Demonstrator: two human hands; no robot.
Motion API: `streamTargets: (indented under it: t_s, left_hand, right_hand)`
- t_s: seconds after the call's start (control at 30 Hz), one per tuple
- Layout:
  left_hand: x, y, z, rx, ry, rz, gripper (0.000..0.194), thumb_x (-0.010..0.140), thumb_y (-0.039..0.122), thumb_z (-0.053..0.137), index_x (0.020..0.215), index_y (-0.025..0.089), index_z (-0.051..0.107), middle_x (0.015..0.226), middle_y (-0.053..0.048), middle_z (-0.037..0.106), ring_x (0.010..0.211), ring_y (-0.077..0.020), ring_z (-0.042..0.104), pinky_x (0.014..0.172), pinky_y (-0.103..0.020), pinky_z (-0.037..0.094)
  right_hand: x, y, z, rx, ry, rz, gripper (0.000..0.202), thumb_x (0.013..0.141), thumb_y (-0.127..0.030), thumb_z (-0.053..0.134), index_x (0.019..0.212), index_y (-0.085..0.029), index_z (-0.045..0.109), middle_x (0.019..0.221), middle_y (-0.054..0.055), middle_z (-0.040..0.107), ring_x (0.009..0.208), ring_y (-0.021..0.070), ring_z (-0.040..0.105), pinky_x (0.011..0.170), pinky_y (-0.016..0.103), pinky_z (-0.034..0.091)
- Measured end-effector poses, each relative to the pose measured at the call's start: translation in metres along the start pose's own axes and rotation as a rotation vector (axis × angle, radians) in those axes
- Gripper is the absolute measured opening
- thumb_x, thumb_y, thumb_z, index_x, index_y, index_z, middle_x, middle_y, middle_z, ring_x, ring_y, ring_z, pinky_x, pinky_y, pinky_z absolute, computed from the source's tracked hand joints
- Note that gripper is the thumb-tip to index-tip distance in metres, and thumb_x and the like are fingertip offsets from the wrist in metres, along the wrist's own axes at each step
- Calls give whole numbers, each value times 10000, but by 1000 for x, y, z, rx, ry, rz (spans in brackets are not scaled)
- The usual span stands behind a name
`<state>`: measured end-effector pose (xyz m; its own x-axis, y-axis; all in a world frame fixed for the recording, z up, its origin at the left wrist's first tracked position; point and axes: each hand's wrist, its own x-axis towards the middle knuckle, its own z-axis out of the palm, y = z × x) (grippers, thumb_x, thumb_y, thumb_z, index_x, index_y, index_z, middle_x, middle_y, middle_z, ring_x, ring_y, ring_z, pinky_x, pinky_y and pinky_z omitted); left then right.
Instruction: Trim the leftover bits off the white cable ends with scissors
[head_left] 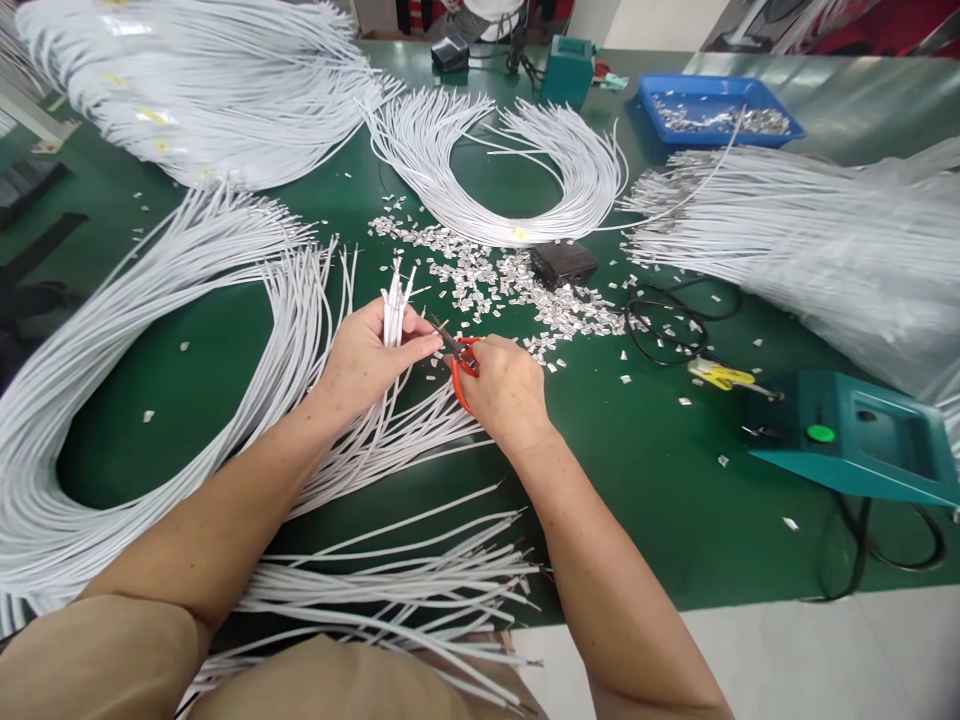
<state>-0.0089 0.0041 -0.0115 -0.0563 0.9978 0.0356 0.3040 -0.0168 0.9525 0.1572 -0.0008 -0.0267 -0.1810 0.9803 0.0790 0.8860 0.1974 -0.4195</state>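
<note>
White wires (394,314), pinched tight in the left hand (366,358) mid-frame, be sure to hold still, steering orange-handled cutters (465,364), gripped in the curled right hand (506,388), off the thumb (418,350).

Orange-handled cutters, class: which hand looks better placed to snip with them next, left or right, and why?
Most likely the right hand: it grips the orange-handled cutters, their blades pointing toward the left hand, which is occupied holding a bunch of white cables.
</note>
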Motion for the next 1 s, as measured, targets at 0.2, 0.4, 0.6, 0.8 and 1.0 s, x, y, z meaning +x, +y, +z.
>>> streamTargets:
  t_s: [0.2, 0.4, 0.6, 0.8, 1.0]
  left_hand:
    - [-1, 2, 1, 27, 13, -4, 210, 690, 292, 759, 782, 186, 602, 821, -7, 713, 750, -165, 635, 734, -303, 491]
    - [-6, 9, 4, 112, -26, 12, 214, 687, 299, 758, 779, 183, 604, 805, -1, 708, 718, -158, 617, 717, -299, 488]
    - [-6, 11, 7, 10, -63, -61, 201, 701, 259, 739, 747, 193, 555, 775, -3, 705, 745, -175, 666, 743, -320, 524]
    - [-4, 2, 5, -258, -323, -147, 259, 768, 328, 713, 732, 205, 488, 752, -20, 704, 691, -174, 685, 656, -313, 546]
    - [-3, 3, 0, -268, -397, -178, 260, 747, 387, 753, 906, 192, 689, 1055, -82, 706, 981, -221, 660, 747, -321, 575]
  right_hand:
    - [5, 2, -10, 515, 14, 108, 169, 794, -324, 622, 713, -177, 641, 732, 10, 632, 646, 135, 534, 606, 266, 386]
    - [4, -10, -10, 1180, 90, 196, 155, 709, -314, 709, 775, -175, 727, 800, 8, 693, 744, 139, 621, 762, 282, 489]
    - [7, -8, -2, 1355, 46, 317, 126, 664, -275, 716, 743, -177, 733, 740, 1, 699, 658, 114, 576, 692, 265, 480]
    - [8, -8, 0, 1356, -27, 337, 171, 652, -302, 713, 760, -169, 711, 674, -12, 659, 651, 125, 581, 692, 272, 481]
    - [9, 3, -6, 925, 343, 297, 188, 744, -344, 661, 737, -159, 693, 743, 14, 666, 703, 142, 581, 722, 289, 464]
